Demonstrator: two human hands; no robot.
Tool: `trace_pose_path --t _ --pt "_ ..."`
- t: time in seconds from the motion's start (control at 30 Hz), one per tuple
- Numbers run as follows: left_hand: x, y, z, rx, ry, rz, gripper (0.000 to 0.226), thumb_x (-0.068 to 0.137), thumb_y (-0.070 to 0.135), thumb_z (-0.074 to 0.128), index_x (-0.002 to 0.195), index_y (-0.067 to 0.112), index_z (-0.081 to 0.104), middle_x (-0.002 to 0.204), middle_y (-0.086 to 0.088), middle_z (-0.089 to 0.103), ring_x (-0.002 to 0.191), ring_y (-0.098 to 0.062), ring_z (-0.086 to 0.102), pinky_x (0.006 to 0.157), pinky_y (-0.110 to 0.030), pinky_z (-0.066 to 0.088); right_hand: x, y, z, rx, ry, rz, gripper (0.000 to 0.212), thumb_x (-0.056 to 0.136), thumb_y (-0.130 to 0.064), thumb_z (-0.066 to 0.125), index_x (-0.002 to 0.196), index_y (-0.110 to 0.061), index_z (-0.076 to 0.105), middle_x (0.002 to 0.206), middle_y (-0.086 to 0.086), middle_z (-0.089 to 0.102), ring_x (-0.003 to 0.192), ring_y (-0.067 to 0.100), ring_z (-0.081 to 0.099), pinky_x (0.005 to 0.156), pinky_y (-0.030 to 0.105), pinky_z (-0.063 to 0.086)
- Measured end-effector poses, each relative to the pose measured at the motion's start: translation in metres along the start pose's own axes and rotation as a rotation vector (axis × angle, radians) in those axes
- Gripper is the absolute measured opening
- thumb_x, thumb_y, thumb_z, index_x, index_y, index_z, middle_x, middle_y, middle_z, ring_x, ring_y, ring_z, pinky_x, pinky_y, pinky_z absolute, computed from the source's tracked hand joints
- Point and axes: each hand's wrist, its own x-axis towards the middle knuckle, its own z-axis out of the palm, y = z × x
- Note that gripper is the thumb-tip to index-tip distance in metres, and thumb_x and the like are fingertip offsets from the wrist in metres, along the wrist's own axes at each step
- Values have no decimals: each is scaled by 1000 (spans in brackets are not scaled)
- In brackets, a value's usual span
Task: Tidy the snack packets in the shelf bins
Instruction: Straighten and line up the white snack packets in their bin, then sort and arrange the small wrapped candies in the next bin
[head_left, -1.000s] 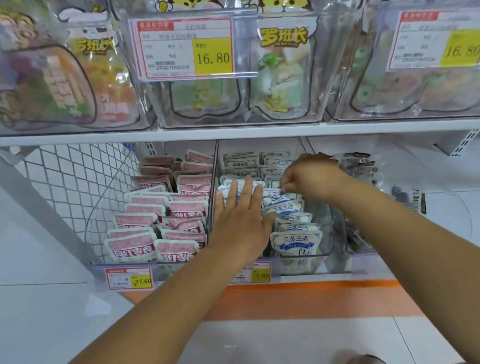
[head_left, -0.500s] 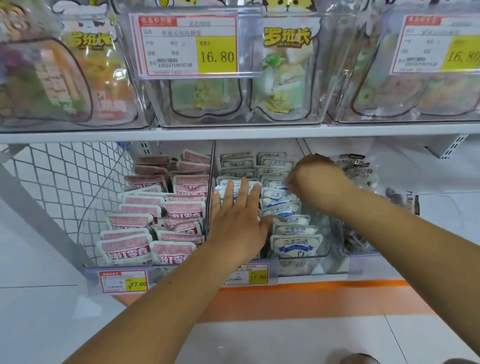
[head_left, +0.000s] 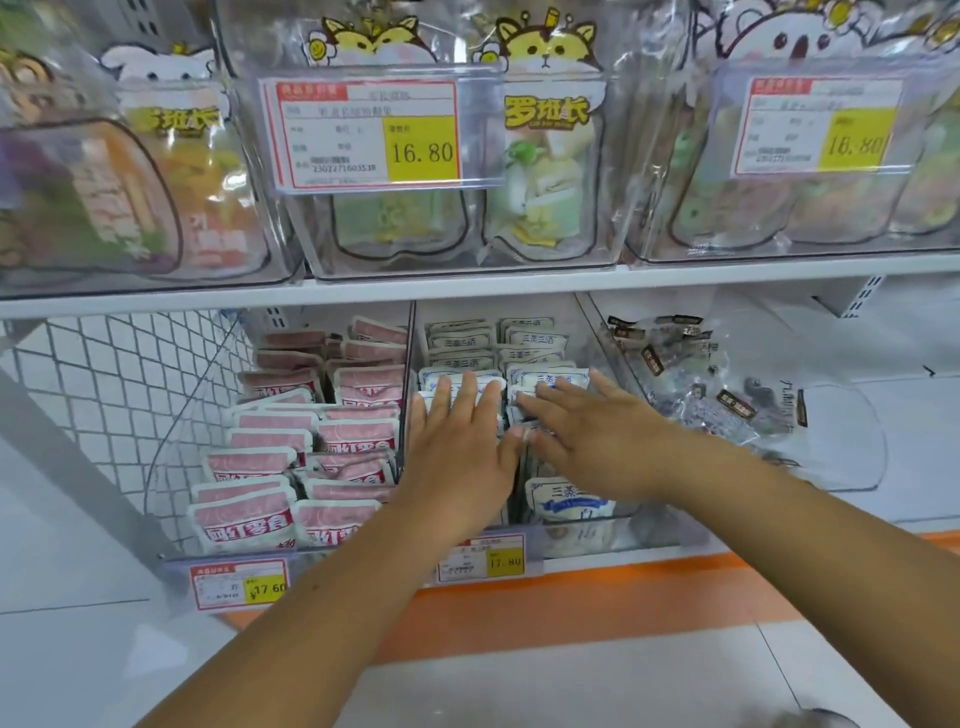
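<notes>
So, each grip is spread flat, pinching nothing: left hand (head_left: 457, 452) and right hand (head_left: 602, 441) press side by side on the white snack packets (head_left: 566, 506) standing in the middle clear bin (head_left: 660, 530). Pink packets (head_left: 244, 525) fill the bin to its left.

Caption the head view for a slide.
Left hand and right hand lie flat on white packets in the middle bin, beside pink packets.

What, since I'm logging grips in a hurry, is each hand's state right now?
Left hand: open, straight fingers flat on the white packets, holding nothing.
Right hand: open, fingers spread on the same packets, holding nothing.
</notes>
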Motion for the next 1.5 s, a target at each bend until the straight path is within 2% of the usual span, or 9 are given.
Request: trace_pose_path --t 0.17,0.33,0.6,0.73,0.83,0.93,1.23,1.4,1.5 --pt "13 1 -4 31 -17 -6 56 102 43 14 152 28 -4 159 6 -16 145 -19 -20 116 -45 -12 1 11 1 -159 -84 -99 80 85 -75 18 151 -34 -4 161 1 -8 147 22 -12 118 48 -10" --pt "14 -3 -3 61 -78 5 55 102 42 12 152 29 -8 158 7 -20 144 -18 -23 117 -46 -12 23 30 3 -312 -108 -123 73 87 -73 12 147 -42 -14 160 6 -11 147 31 -9 117 51 -9" --pt "-6 5 1 72 36 5 56 101 45 6 153 26 3 160 7 -12 145 -13 -20 118 -43 -10 25 21 10 -213 -43 -80 83 86 -75 7 152 -26 -6 161 0 -6 148 19 -7 115 53 -12" --pt "-25 17 1 -89 236 18 69 92 54 3 151 25 22 160 8 5 145 -7 -11 116 -28 -15 0 35 0 154 166 -154 55 99 -52 25 150 -30 23 160 -4 9 147 11 0 118 42 -9" --pt "-38 51 -2 -204 288 69 57 97 47 25 148 21 33 158 7 19 145 -3 2 116 -20 -6 -48 73 9 467 398 -80 38 101 -25 39 138 -31 45 154 -6 28 143 12 22 115 27 13" --pt "-46 91 -2 -244 226 122 50 101 38 38 148 24 30 157 11 18 143 -2 9 110 -12 -1 -89 115 21 578 445 84 35 98 -14 45 127 -32 56 142 -3 46 128 16 46 103 22 33" --pt "-31 143 1 -280 180 59 56 96 35 52 148 28 31 157 11 19 143 -11 14 115 -28 16 -109 149 56 634 380 263 51 87 -37 65 135 -23 53 129 3 55 113 17 52 90 24 38" --pt "-8 132 7 -261 242 68 54 94 34 57 144 29 38 153 12 27 138 -8 14 112 -23 11 -80 159 60 697 446 342 70 80 -41 72 141 -32 39 136 3 36 126 23 38 99 32 36" --pt "7 134 7 -197 254 133 53 91 39 59 142 33 42 151 14 31 138 -8 16 112 -23 9 -72 166 59 708 486 346 65 79 -41 74 136 -35 44 131 -2 44 107 14 49 86 28 39"
